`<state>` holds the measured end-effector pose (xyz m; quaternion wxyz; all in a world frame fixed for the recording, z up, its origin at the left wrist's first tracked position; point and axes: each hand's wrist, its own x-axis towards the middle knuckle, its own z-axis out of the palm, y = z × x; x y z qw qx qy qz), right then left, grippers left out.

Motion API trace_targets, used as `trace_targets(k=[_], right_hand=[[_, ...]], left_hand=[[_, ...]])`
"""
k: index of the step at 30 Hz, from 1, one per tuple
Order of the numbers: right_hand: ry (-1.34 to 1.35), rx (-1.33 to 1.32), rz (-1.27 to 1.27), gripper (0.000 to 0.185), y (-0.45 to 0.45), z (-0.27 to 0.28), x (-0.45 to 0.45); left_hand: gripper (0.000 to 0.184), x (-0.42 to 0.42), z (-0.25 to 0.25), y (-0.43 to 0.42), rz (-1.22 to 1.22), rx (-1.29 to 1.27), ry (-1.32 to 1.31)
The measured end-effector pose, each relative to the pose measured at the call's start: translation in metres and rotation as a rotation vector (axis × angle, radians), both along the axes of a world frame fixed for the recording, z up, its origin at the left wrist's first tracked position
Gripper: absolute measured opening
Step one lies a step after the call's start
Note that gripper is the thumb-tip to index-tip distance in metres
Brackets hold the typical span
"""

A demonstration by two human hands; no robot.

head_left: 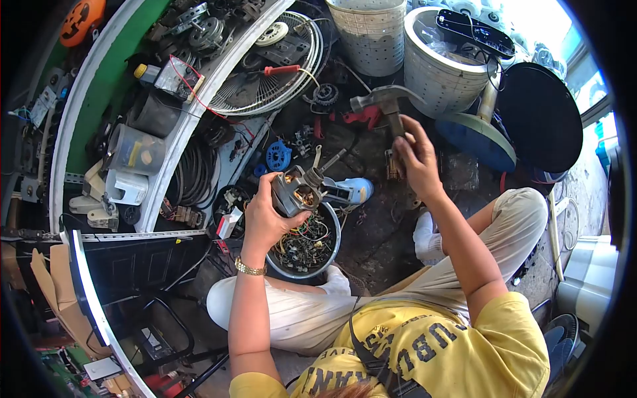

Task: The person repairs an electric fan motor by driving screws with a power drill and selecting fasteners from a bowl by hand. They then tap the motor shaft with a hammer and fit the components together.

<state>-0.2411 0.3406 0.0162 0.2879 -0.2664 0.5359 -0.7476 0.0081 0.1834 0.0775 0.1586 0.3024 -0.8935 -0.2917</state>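
My left hand [272, 215] is wrapped round a small electric motor [295, 194] with copper windings and a shaft that points up and to the right. My right hand [418, 156] grips a claw hammer [386, 101] near its head, to the right of the motor and apart from it. Below the motor stands a metal bowl [336, 249] full of wires and small parts [302, 249]. A blue and grey object [355, 191] lies just right of the motor, and a blue plastic wheel [279, 155] is behind it.
Two white perforated baskets [368, 40] [443, 86] stand at the back. A fan grille [265, 86] with a red-handled tool [282, 69] lies on the bench at the upper left. A round black bin [541, 123] is on the right. Coiled cable [197, 176] hangs left of my left hand.
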Motion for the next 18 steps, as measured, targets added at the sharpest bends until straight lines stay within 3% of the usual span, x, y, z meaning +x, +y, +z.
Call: trace_targets(k=[3,4,5,6,8,10,12,14,16,17,18], right_hand=[[-0.024,-0.043,-0.059,0.043,0.012,0.034,0.021],[0.096,0.063,-0.065,0.046,0.014,0.031,0.030],[0.674,-0.024,-0.122,0.049,0.009,0.029,0.037],[0.776,0.056,0.122,0.050,0.011,0.031,0.045],[0.605,0.168,0.303,0.048,0.019,0.042,0.050],[0.529,0.030,0.134,0.041,0.021,0.044,0.050],[0.006,-0.121,0.083,0.044,0.023,0.031,0.048],[-0.144,-0.177,-0.138,0.046,0.023,0.016,0.053],[-0.218,-0.101,-0.212,0.048,0.025,-0.019,0.076],[-0.117,0.054,-0.126,0.046,0.029,-0.032,0.090],[-0.055,0.199,0.130,0.041,0.035,-0.034,0.099]], left_hand=[[0.079,-0.006,0.005,0.002,0.016,-0.036,-0.062],[0.079,-0.008,0.005,0.004,0.011,-0.039,-0.060],[0.080,-0.012,0.006,0.005,0.007,-0.037,-0.057],[0.080,-0.015,0.007,0.006,0.002,-0.036,-0.055],[0.081,-0.012,0.003,0.002,-0.007,-0.048,-0.076],[0.081,-0.013,0.002,0.000,0.051,-0.062,-0.090],[0.080,-0.017,0.002,0.000,0.065,-0.056,-0.061],[0.080,-0.018,-0.003,-0.002,0.077,-0.030,0.013],[0.079,-0.020,-0.002,-0.003,0.069,-0.016,0.024],[0.078,-0.022,0.000,-0.002,0.080,-0.067,-0.007],[0.077,-0.023,0.001,-0.001,0.091,-0.118,-0.038]])
